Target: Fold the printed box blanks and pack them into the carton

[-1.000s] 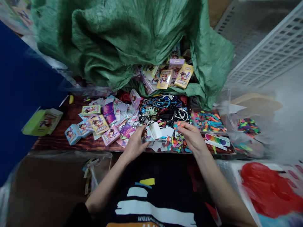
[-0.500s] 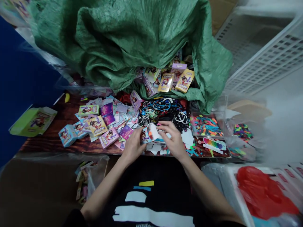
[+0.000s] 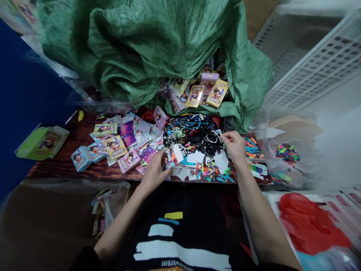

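My left hand (image 3: 155, 167) is closed around a small printed card box (image 3: 171, 157), tilted with its white flap raised at the right end. Over the right edge of a heap of black, blue and white cords (image 3: 207, 141), my right hand (image 3: 234, 146) pinches thumb and finger together. A small whitish bit shows at its fingertips, too small to make out. Below the heap lie white paper pieces (image 3: 221, 161) and bright coloured scraps (image 3: 207, 171). Left of my left hand are a pink box (image 3: 129, 160), a yellow box (image 3: 115, 146) and a blue box (image 3: 81, 159).
A green woven sack (image 3: 169, 41) spills printed boxes at the back. Loose cards (image 3: 145, 126) cover the table's left middle. An opened green box (image 3: 46, 142) sits at far left. White baskets (image 3: 313, 60) and a red plastic bag (image 3: 307, 222) are on the right.
My right hand has left the box and moved right to the edge of the cord heap, its fingers now pinched. My left hand still holds the box, shifted slightly left.
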`<action>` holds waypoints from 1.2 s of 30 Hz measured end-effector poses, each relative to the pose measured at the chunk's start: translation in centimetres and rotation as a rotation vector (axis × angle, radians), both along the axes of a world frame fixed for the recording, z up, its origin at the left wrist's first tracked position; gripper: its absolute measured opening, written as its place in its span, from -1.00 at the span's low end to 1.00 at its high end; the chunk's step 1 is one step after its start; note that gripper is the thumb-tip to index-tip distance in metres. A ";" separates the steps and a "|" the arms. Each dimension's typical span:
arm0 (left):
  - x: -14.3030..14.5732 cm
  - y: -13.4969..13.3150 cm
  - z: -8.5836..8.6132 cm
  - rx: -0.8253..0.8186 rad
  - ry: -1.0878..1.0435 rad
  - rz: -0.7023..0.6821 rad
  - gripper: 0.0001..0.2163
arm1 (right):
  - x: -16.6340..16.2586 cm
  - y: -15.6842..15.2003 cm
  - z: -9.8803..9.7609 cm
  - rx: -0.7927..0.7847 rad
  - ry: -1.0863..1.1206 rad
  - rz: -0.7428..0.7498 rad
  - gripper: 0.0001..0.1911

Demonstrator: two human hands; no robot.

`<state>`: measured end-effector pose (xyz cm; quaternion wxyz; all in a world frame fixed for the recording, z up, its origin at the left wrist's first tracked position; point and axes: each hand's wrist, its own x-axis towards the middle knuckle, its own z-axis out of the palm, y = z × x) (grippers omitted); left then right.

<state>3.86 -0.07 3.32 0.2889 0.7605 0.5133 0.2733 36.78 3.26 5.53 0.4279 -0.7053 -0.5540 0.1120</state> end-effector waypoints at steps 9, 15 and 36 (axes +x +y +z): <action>-0.5 0.0 -0.7 -0.036 -0.030 0.022 -0.42 | -0.7 -1.1 3.7 -0.041 0.789 0.250 -0.70; -0.9 -0.2 -1.3 -0.073 -0.061 0.034 -0.41 | -5.3 -1.4 0.4 -0.239 1.211 0.266 -0.54; -1.5 0.3 -1.1 -0.131 -0.115 -0.038 -0.42 | -6.0 2.8 1.3 -0.297 0.139 0.134 -0.89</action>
